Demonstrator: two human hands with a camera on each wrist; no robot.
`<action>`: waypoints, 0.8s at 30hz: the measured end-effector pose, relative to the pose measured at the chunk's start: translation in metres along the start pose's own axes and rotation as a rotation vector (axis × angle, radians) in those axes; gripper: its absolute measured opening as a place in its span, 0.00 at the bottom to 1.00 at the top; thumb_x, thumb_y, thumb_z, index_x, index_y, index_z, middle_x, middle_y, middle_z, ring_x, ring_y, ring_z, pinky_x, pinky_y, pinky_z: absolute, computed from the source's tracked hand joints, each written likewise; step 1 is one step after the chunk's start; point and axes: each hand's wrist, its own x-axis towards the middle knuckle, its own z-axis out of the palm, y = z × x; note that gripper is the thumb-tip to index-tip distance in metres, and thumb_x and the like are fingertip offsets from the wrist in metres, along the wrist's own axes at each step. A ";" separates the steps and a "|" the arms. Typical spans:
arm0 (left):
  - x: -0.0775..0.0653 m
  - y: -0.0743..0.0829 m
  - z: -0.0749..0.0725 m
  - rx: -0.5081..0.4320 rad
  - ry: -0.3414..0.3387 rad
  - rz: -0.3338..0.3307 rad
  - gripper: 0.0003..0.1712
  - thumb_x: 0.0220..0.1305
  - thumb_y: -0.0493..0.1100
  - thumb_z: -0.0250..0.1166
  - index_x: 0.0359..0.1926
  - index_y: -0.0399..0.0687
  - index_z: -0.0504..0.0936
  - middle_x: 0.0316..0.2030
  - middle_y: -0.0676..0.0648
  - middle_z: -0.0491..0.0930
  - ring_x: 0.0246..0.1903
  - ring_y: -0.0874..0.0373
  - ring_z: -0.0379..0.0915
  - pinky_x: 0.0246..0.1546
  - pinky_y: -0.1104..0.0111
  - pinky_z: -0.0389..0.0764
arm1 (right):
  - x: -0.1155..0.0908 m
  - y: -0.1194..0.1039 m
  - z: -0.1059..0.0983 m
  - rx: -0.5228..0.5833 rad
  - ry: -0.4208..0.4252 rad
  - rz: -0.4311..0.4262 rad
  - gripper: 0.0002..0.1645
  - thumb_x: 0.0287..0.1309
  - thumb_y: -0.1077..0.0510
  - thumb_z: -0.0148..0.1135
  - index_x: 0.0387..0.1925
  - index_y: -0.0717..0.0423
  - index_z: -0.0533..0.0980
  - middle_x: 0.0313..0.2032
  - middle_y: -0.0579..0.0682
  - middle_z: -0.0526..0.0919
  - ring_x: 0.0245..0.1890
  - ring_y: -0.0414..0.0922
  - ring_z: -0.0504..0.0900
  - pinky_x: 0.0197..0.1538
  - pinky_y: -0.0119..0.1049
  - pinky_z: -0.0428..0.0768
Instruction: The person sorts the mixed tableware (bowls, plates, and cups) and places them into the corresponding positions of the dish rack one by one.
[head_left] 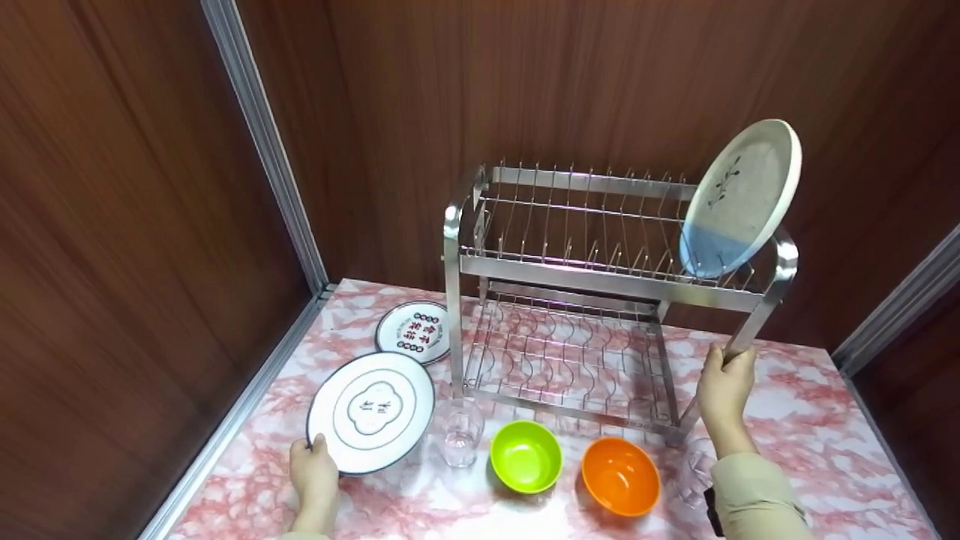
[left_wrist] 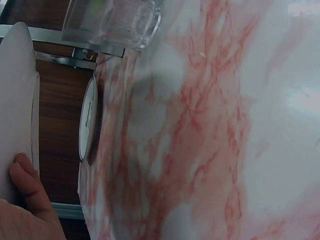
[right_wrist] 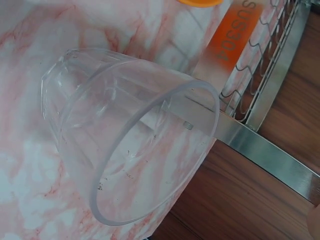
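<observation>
My left hand [head_left: 313, 471] pinches the lower left edge of a white plate [head_left: 371, 412] with a dark rim, thumb on its face. The plate is tilted and raised above the table, as the left wrist view also shows. My right hand [head_left: 726, 390] grips the right front leg of a two-tier metal dish rack [head_left: 570, 271]. Only a sliver of that hand enters the right wrist view. In the right end of the top tier, a large cream plate [head_left: 742, 187] with a leaf pattern stands on edge. The rack's lower tier [head_left: 555, 352] holds wavy wire dividers.
A smaller white plate [head_left: 412, 334] with red lettering lies left of the rack. Before the rack stand a clear glass [head_left: 460, 441], a green bowl [head_left: 526, 457] and an orange bowl [head_left: 621, 478]. Another clear glass [right_wrist: 130, 140] is by the right leg. Wood-look panels surround the table.
</observation>
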 end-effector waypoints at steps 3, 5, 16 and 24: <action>-0.007 0.007 0.006 -0.018 -0.012 0.021 0.19 0.66 0.44 0.42 0.48 0.31 0.62 0.45 0.33 0.68 0.45 0.45 0.65 0.47 0.58 0.67 | 0.000 0.000 0.000 -0.005 -0.006 0.001 0.07 0.61 0.55 0.44 0.37 0.54 0.59 0.21 0.42 0.65 0.21 0.31 0.66 0.27 0.23 0.67; -0.012 0.012 0.010 -0.031 -0.030 0.034 0.18 0.66 0.44 0.43 0.47 0.31 0.62 0.45 0.34 0.68 0.44 0.46 0.64 0.47 0.60 0.67 | -0.001 0.001 -0.001 -0.008 -0.013 -0.002 0.08 0.61 0.55 0.43 0.37 0.55 0.59 0.22 0.43 0.65 0.21 0.32 0.66 0.27 0.24 0.66; -0.034 0.033 0.031 -0.056 -0.154 0.088 0.15 0.66 0.44 0.43 0.42 0.34 0.63 0.41 0.39 0.69 0.37 0.56 0.66 0.36 0.72 0.70 | -0.003 0.002 -0.001 -0.006 -0.017 -0.022 0.09 0.62 0.55 0.43 0.37 0.57 0.58 0.24 0.45 0.64 0.22 0.34 0.65 0.27 0.25 0.65; -0.052 0.038 0.049 -0.070 -0.172 0.142 0.13 0.65 0.42 0.45 0.41 0.33 0.65 0.44 0.36 0.70 0.39 0.54 0.67 0.36 0.73 0.69 | -0.004 0.003 0.001 0.037 -0.019 -0.028 0.07 0.61 0.58 0.44 0.37 0.55 0.57 0.24 0.46 0.63 0.22 0.34 0.64 0.27 0.25 0.66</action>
